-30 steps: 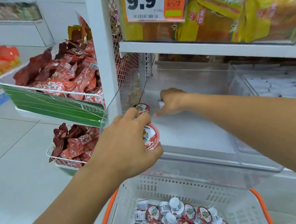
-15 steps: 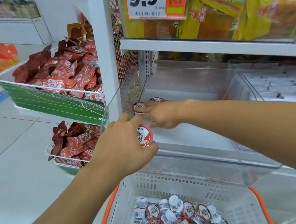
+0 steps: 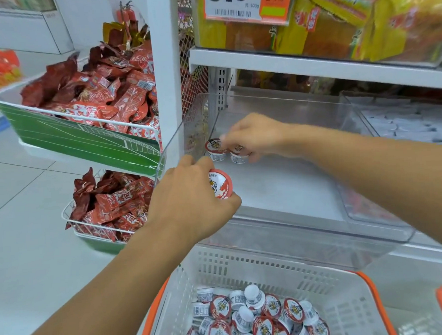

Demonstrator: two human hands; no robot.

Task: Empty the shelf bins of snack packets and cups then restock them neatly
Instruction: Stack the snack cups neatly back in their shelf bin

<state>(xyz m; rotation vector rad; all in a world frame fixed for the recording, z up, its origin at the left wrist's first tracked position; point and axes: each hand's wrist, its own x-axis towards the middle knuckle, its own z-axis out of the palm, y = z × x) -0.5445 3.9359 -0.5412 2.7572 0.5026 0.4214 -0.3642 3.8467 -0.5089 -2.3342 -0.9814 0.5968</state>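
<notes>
A clear plastic shelf bin (image 3: 309, 229) sits on the middle shelf. Two small cups with red lids stand side by side at its left wall: one cup (image 3: 215, 149) and a second cup (image 3: 238, 157). My right hand (image 3: 254, 136) reaches in from the right and its fingers pinch the second cup. My left hand (image 3: 188, 203) hovers at the bin's front left corner, gripping another red-lidded cup (image 3: 221, 184) tilted on its side. Below, a white basket (image 3: 246, 266) with orange handles holds several more cups (image 3: 260, 317).
Wire baskets of red snack packets (image 3: 101, 91) hang left of the white shelf post (image 3: 166, 67), one above another. Yellow packets (image 3: 360, 13) fill the bin overhead behind a 9.9 price tag. A neighbouring clear bin (image 3: 406, 125) on the right holds white cups.
My right hand took a cup from my left hand, carried it back into the bin and set it beside the first cup. My left hand stays at the bin's corner with one cup.
</notes>
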